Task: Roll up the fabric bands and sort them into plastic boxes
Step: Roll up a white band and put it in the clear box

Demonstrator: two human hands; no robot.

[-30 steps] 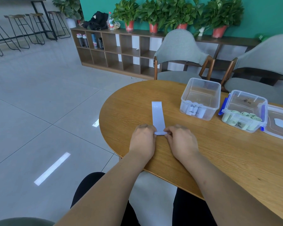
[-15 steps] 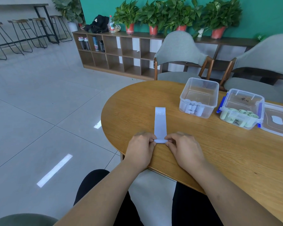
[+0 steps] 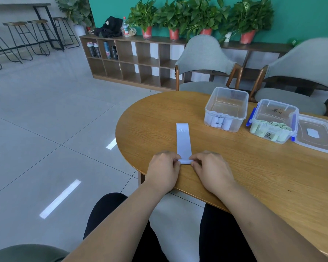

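The band (image 3: pixel 183 142) has rolled further; our left hand (image 3: pixel 163 170) and right hand (image 3: pixel 212 171) pinch its rolled end. It lies on a wooden table (image 3: pixel 254 167), chairs (image 3: pixel 203 52) and shelf (image 3: pixel 140 59) beyond.

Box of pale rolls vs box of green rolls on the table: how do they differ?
Contents: the pale-roll box holds pale lilac rolls; the green-roll box holds green rolls.
Fittings: the green-roll box has blue clips; the pale-roll box shows none.
Lid: a clear lid lies right beside the green-roll box; none lies by the pale-roll box.
Both are clear plastic, open-topped and upright on the wooden table.
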